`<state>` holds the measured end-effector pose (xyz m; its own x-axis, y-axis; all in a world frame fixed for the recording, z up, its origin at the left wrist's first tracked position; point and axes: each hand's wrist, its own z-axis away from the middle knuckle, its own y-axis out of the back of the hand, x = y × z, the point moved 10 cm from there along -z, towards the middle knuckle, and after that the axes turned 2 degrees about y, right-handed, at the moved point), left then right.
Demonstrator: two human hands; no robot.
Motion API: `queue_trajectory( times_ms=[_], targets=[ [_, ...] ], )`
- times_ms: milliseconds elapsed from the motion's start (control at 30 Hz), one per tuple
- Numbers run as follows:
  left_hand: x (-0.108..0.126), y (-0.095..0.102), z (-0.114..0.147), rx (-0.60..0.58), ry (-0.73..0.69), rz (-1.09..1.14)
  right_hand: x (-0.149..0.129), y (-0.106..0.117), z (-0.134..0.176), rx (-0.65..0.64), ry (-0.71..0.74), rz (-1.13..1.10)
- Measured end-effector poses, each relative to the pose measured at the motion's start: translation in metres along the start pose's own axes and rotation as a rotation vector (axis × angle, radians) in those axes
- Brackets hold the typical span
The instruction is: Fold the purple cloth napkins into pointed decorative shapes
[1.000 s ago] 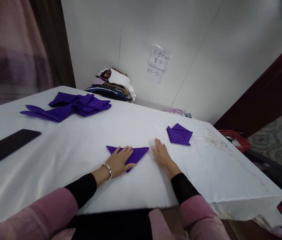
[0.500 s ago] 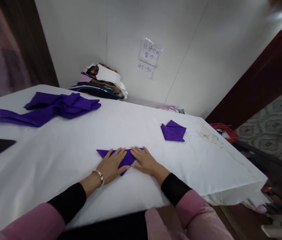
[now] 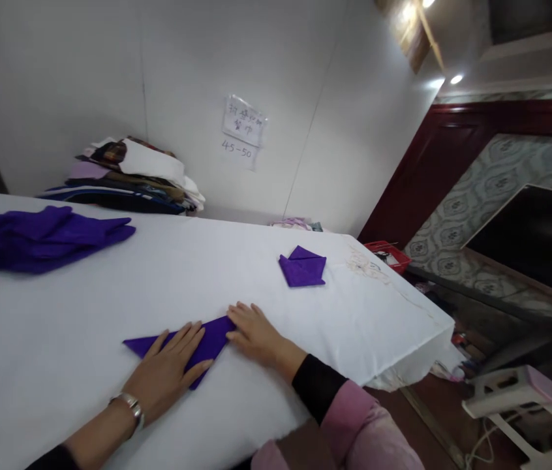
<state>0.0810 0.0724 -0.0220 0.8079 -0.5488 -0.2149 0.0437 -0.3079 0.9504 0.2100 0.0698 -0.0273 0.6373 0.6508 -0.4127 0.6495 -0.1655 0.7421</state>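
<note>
A purple cloth napkin (image 3: 218,334), folded into a triangle, lies flat on the white tablecloth (image 3: 198,267) with one point towards me. My left hand (image 3: 166,365), a silver bracelet at its wrist, is laid across the napkin's left half with fingers outstretched. At the right corner rests my right hand (image 3: 254,333), fingers extended over the tip and thumb apart; that corner is hidden under it. Farther off to the right sits another purple napkin (image 3: 303,269), folded into a small crown-like shape.
Loose purple cloths (image 3: 36,238) lie heaped at the table's left. Against the wall is a pile of folded clothes (image 3: 143,176). A red basket (image 3: 388,256) stands beyond the far right corner, and a white stool (image 3: 525,398) on the floor at right.
The view has swung to the right. My right hand has slid outward to the napkin's right corner, away from my left hand, baring more purple cloth between them. My left hand stays on the napkin.
</note>
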Motion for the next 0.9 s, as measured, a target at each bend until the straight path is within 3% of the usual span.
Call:
queue_trajectory(
  times_ms=[133,267,467,900],
  targets=[
    [0.003,0.012,-0.005,-0.063,0.062,0.048,0.027,-0.001,-0.006,0.106,-0.125,-0.124],
    [-0.003,0.027,-0.018,-0.012,0.108,0.049,0.043,-0.008,-0.01,0.126,-0.136,-0.282],
    [-0.008,0.034,-0.022,0.082,0.103,0.084,0.056,-0.005,-0.005,0.223,-0.172,-0.354],
    [-0.012,0.033,-0.025,0.105,0.093,0.243,0.053,-0.005,-0.007,0.211,-0.158,-0.494]
  ],
)
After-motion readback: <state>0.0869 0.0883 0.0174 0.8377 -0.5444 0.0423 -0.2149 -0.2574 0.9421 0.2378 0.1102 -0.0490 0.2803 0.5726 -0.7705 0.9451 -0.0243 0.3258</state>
